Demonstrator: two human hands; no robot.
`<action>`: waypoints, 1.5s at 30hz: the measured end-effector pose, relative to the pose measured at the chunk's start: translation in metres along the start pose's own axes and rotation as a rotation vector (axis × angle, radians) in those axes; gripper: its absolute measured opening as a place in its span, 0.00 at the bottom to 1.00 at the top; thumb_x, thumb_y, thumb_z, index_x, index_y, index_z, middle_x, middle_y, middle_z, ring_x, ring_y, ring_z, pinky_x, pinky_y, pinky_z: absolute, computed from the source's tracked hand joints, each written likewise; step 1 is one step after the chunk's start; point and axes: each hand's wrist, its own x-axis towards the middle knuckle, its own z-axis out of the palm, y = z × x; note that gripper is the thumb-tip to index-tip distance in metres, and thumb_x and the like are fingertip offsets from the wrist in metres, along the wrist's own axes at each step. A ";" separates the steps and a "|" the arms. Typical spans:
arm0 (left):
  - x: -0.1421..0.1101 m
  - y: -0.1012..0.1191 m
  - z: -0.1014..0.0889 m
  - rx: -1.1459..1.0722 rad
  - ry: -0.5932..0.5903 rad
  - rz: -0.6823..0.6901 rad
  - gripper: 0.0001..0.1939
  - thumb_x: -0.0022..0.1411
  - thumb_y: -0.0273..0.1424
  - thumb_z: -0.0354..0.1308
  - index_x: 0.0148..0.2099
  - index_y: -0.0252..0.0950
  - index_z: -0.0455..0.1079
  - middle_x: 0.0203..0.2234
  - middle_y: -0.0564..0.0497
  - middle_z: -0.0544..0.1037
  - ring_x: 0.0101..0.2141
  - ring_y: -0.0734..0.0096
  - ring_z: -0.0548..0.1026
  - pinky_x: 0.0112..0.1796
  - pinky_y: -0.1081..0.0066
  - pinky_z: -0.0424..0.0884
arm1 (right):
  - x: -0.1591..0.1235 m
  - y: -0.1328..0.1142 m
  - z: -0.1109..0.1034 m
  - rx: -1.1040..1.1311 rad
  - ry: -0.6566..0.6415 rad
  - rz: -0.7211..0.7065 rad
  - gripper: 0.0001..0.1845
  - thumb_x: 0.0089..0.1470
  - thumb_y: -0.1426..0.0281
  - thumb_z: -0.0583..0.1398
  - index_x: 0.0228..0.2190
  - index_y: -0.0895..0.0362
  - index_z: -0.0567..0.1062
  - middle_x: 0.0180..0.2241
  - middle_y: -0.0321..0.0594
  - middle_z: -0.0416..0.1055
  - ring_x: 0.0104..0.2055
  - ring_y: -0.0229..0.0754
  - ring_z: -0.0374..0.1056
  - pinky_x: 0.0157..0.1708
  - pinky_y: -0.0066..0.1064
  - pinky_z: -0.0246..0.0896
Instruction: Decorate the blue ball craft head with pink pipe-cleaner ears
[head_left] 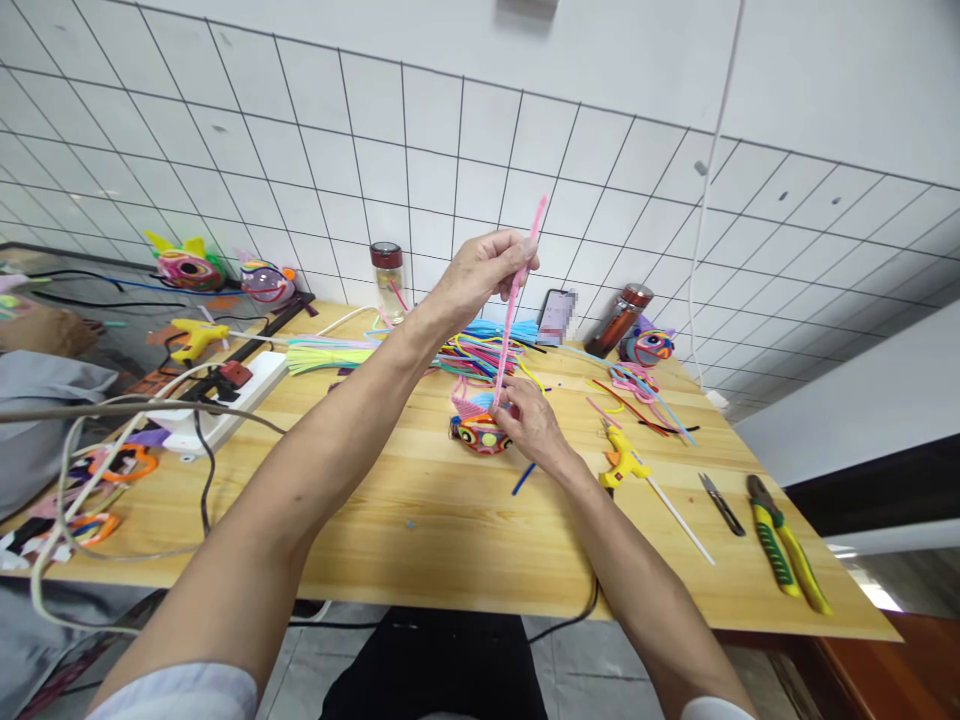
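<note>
My left hand (pixel 495 262) is raised above the table, its fingers closed on the upper part of a pink pipe cleaner (pixel 508 325). The pipe cleaner stands nearly upright, its tip poking out above those fingers. Down at its lower end, my right hand (pixel 529 420) pinches it close against a small colourful craft figure (pixel 484 436) with round eyes and a pink and blue top. The figure rests on the wooden table; my right fingers cover its right side. Behind it lies a bundle of pipe cleaners (pixel 337 355) in many colours.
At right lie a yellow glue gun (pixel 624 458), small snips (pixel 721 505) and pliers (pixel 784 545). A glass bottle (pixel 388 280), a phone (pixel 556 317) and a dark flask (pixel 621 318) stand along the wall. A power strip (pixel 225 400) with cables lies left, near another person's sleeve (pixel 52 385).
</note>
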 end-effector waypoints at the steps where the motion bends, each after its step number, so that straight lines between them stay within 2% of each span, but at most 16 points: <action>1: -0.001 0.000 0.000 -0.003 0.005 -0.001 0.22 0.74 0.50 0.63 0.37 0.36 0.73 0.24 0.54 0.73 0.27 0.76 0.75 0.31 0.74 0.69 | 0.000 0.000 0.000 -0.001 0.002 0.001 0.08 0.64 0.68 0.63 0.30 0.51 0.73 0.51 0.50 0.81 0.56 0.55 0.75 0.60 0.53 0.69; 9: -0.003 0.001 0.003 -0.026 0.041 -0.011 0.21 0.75 0.48 0.62 0.36 0.37 0.73 0.24 0.54 0.72 0.28 0.75 0.74 0.32 0.72 0.69 | -0.001 0.002 0.001 -0.005 0.014 -0.010 0.08 0.64 0.68 0.64 0.31 0.51 0.74 0.54 0.51 0.81 0.59 0.56 0.75 0.61 0.53 0.69; 16: -0.004 0.002 0.008 -0.032 0.054 -0.017 0.22 0.75 0.49 0.62 0.36 0.37 0.73 0.23 0.54 0.72 0.27 0.77 0.73 0.32 0.74 0.69 | -0.001 0.002 0.001 -0.001 0.005 -0.009 0.08 0.64 0.68 0.64 0.30 0.51 0.74 0.52 0.51 0.81 0.58 0.55 0.75 0.61 0.53 0.69; 22: -0.003 0.003 0.008 -0.064 0.057 -0.042 0.22 0.76 0.49 0.60 0.39 0.36 0.75 0.28 0.53 0.77 0.27 0.79 0.74 0.32 0.76 0.70 | 0.000 0.000 0.000 0.000 0.000 0.010 0.07 0.64 0.68 0.64 0.31 0.51 0.75 0.54 0.52 0.81 0.60 0.57 0.74 0.61 0.55 0.69; 30: -0.002 0.008 0.003 -0.077 0.053 -0.074 0.32 0.76 0.59 0.52 0.49 0.35 0.78 0.35 0.48 0.82 0.32 0.75 0.81 0.33 0.76 0.74 | 0.000 0.001 0.000 -0.011 0.002 0.011 0.08 0.64 0.68 0.64 0.31 0.51 0.74 0.54 0.51 0.81 0.60 0.56 0.74 0.61 0.55 0.69; 34: -0.007 0.006 0.001 -0.084 0.034 -0.096 0.34 0.76 0.61 0.50 0.52 0.34 0.78 0.38 0.46 0.83 0.33 0.74 0.82 0.34 0.75 0.75 | 0.000 0.000 0.000 -0.012 -0.005 0.009 0.09 0.64 0.67 0.64 0.30 0.51 0.74 0.53 0.52 0.81 0.58 0.56 0.74 0.61 0.55 0.68; 36: -0.011 0.003 -0.001 -0.089 0.032 -0.096 0.32 0.75 0.59 0.54 0.53 0.34 0.78 0.40 0.45 0.84 0.33 0.75 0.81 0.35 0.75 0.75 | 0.001 0.000 0.000 -0.014 0.000 0.006 0.09 0.64 0.67 0.64 0.30 0.51 0.73 0.52 0.52 0.81 0.57 0.56 0.75 0.60 0.55 0.69; 39: -0.019 -0.002 -0.006 -0.057 0.022 -0.068 0.26 0.70 0.52 0.65 0.55 0.35 0.77 0.43 0.45 0.85 0.34 0.75 0.81 0.35 0.76 0.76 | 0.001 -0.001 0.000 -0.015 0.000 0.005 0.09 0.64 0.68 0.63 0.30 0.51 0.73 0.52 0.51 0.81 0.58 0.55 0.75 0.60 0.53 0.69; 42: -0.029 -0.004 -0.009 -0.013 -0.022 -0.062 0.28 0.63 0.46 0.74 0.58 0.34 0.75 0.42 0.44 0.86 0.34 0.73 0.83 0.38 0.73 0.78 | 0.001 -0.001 0.000 -0.008 -0.003 0.004 0.08 0.64 0.68 0.63 0.30 0.51 0.74 0.52 0.51 0.81 0.59 0.56 0.74 0.60 0.53 0.69; 45: -0.038 -0.002 -0.008 -0.015 -0.069 -0.098 0.31 0.59 0.42 0.76 0.59 0.31 0.75 0.39 0.43 0.87 0.34 0.68 0.85 0.40 0.69 0.80 | 0.002 -0.002 -0.001 -0.001 -0.006 0.002 0.07 0.63 0.69 0.64 0.31 0.50 0.74 0.51 0.50 0.82 0.59 0.56 0.74 0.60 0.53 0.69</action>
